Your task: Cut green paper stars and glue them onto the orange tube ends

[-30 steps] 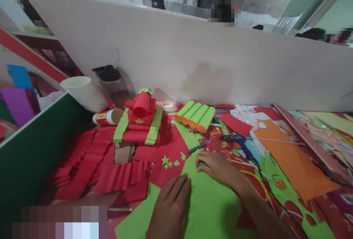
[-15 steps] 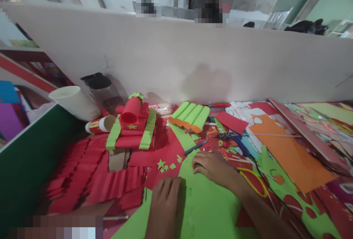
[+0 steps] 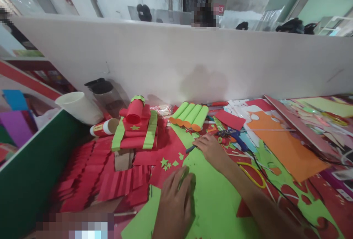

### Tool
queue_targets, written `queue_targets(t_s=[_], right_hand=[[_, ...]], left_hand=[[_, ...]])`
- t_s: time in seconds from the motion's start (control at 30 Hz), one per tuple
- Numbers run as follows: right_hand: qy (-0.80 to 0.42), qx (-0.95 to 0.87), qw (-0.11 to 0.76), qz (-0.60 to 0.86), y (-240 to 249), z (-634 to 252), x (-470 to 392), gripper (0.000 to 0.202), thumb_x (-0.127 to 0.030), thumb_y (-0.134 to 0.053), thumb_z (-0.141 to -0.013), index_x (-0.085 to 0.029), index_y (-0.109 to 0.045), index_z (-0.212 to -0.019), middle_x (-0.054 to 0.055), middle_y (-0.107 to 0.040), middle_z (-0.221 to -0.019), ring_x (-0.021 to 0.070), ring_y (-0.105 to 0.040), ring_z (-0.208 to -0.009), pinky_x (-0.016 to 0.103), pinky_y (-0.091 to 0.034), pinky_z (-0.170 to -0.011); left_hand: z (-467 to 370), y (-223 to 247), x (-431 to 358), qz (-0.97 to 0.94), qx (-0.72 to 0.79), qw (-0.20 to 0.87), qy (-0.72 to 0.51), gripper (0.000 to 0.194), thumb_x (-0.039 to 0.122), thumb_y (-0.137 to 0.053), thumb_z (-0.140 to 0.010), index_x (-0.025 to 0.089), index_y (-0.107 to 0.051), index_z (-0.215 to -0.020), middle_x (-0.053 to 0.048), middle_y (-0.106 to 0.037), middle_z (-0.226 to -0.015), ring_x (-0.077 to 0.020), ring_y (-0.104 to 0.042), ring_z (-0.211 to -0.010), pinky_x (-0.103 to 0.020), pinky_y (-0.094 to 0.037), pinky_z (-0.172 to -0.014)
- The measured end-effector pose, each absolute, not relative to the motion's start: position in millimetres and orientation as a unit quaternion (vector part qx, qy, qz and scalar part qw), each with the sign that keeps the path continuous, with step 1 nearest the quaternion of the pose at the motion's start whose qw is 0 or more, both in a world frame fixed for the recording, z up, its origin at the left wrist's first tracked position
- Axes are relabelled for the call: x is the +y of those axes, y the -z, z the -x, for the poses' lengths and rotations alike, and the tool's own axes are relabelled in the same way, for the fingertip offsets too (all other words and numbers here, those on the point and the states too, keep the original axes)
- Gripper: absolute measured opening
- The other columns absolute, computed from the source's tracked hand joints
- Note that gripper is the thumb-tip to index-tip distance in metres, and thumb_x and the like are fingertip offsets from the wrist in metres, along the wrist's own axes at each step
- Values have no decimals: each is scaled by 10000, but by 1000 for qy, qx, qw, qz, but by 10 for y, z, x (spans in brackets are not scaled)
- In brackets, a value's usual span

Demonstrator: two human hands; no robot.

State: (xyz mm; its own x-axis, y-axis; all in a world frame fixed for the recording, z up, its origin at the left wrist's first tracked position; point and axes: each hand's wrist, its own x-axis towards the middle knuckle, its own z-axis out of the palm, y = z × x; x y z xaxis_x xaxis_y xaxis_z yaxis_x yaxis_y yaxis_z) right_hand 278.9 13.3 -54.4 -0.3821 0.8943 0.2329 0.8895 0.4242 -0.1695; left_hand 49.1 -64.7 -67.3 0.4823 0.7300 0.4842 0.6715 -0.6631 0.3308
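My left hand (image 3: pixel 176 198) lies on a large green sheet (image 3: pixel 217 195), its fingers extended and slightly apart. My right hand (image 3: pixel 211 150) reaches over the sheet's upper part, its fingertips touching a dark pen-like tool (image 3: pixel 191 149); whether they grip it is hard to tell. Small green stars (image 3: pixel 164 162) and other cut pieces rest on red paper (image 3: pixel 160 172) left of the tool. Behind them stands a red paper model (image 3: pixel 135 132) with green strips. Four green rolls with orange ends (image 3: pixel 190 116) lie beyond my right hand.
Folded red strips (image 3: pixel 82 172), a white cup (image 3: pixel 79 106) and a dark-lidded jug (image 3: pixel 104 92) are at left. Yellow-handled scissors (image 3: pixel 252 174), a blue glue gun (image 3: pixel 239 139) with a cord and orange sheets (image 3: pixel 286 143) lie at right. A white partition (image 3: pixel 154 59) stands behind.
My right hand has moved forward from the green sheet to the dark tool. My left hand's fingers have spread a little. The camera view has shifted slightly.
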Motion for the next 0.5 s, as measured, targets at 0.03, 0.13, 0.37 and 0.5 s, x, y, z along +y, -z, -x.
queue_targets(t_s=[0.03, 0.13, 0.37, 0.5], right_hand=[[-5, -830, 143, 540, 563, -2777, 141, 364, -25, -530, -923, -206, -666, -1209, 68, -708, -1185, 265, -529, -1076, 426, -385, -983], [8, -821, 148, 551, 596, -2760, 155, 276, -92, -515, -959, -207, -691, -1137, 89, -707, -1094, 271, -541, -1031, 440, -393, -945], [-105, -726, 387, 560, 424, -2754, 66, 295, -165, -354, -1021, -211, -575, -1212, 125, -580, -1153, 245, -551, -1070, 400, -446, -900], [-396, -560, 494, 534, 358, -2657, 47, 238, -452, -421, -1017, -237, -522, -1036, -11, -504, -776, 134, -478, -619, 248, -404, -547]], left_hand=[[-500, 670, -640, -866, 402, 51, -292, 395, 101, -472, -903, 223, -616, -1250, -85, -644, -1299, -254, -588, -1182, -434, -540, -949], [-520, 680, -617, -876, 395, 59, -269, 358, 129, -489, -908, 229, -658, -1207, -74, -677, -1263, -258, -621, -1152, -445, -570, -925], [-471, 817, -558, -871, 390, 33, -297, 368, 118, -497, -891, 233, -668, -1195, -93, -684, -1257, -260, -659, -1102, -412, -606, -856], [-417, 892, -546, -864, 387, 38, -318, 363, 91, -473, -901, 223, -659, -1184, -113, -686, -1224, -229, -676, -1059, -366, -606, -838]])
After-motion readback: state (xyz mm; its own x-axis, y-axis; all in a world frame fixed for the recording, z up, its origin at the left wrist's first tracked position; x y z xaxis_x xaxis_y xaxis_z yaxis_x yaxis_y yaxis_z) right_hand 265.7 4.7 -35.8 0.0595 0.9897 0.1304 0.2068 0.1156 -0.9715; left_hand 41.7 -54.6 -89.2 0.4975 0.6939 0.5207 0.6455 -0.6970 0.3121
